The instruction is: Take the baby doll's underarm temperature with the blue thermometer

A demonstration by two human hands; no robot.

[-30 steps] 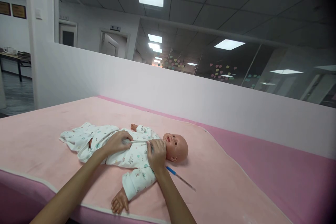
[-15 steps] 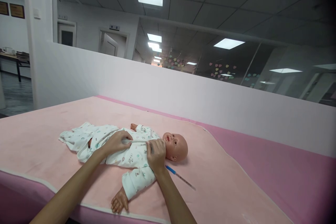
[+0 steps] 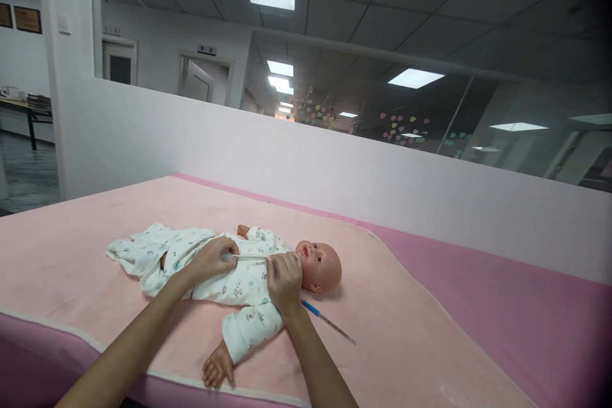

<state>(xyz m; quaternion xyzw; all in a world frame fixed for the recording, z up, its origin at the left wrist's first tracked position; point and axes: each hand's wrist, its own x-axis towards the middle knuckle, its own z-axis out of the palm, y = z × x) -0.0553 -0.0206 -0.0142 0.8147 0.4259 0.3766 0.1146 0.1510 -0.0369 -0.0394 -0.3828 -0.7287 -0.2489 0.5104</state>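
Note:
A baby doll [image 3: 327, 264] lies on its back, its head to the right. It wears a white printed shirt [image 3: 234, 290] and matching trousers [image 3: 143, 252]. My left hand [image 3: 215, 257] is closed in a pinch at the doll's belly. Over the upper chest, close to the chin, my right hand [image 3: 285, 277] pinches too. A thin white edge of the shirt is drawn taut between both hands. My fingertips are partly hidden. Beside the doll's shoulder, near my right wrist, rests a slim clear stick with a blue end [image 3: 310, 308], resembling a thermometer.
The doll lies on a pale pink pad [image 3: 406, 344] with a white-trimmed edge, over a darker pink surface [image 3: 478, 261]. A low white wall [image 3: 335, 166] with glass above it runs along the back. At far left stands a table [image 3: 23, 105].
Both hands stay in place with the shirt edge between them. The strip of cloth between them looks slightly thinner and straighter. The view has shifted a little.

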